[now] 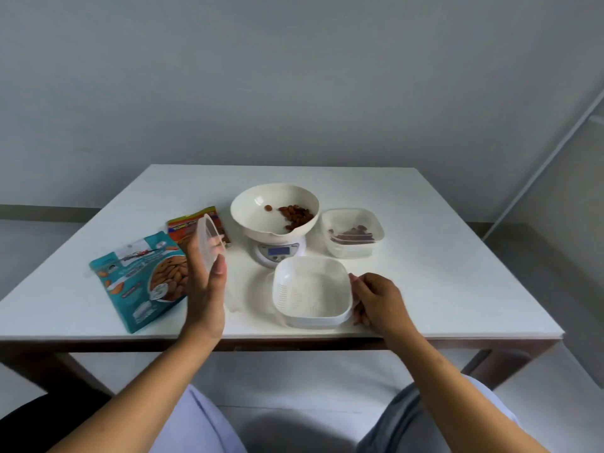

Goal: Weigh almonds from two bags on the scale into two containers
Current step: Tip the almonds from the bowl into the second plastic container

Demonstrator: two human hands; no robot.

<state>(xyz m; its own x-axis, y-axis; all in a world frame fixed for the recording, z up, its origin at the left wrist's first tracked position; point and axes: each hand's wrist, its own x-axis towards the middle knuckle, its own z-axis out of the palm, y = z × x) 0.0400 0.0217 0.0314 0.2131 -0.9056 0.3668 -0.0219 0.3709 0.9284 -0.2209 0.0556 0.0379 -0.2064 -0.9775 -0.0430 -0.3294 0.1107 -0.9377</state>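
Two hands grip: left hand (206,289) raises lid (209,238), right hand (376,297) steadies container (312,291).

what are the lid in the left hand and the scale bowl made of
Lid: likely thin clear plastic, since the fingers show through it. Scale bowl: probably cream plastic with a smooth, slightly glossy finish, going by the highlight on its inner wall; ceramic can't be ruled out.

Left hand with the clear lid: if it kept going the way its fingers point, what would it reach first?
Probably the orange almond bag lying just beyond the left hand and its lid, though depth is uncertain.
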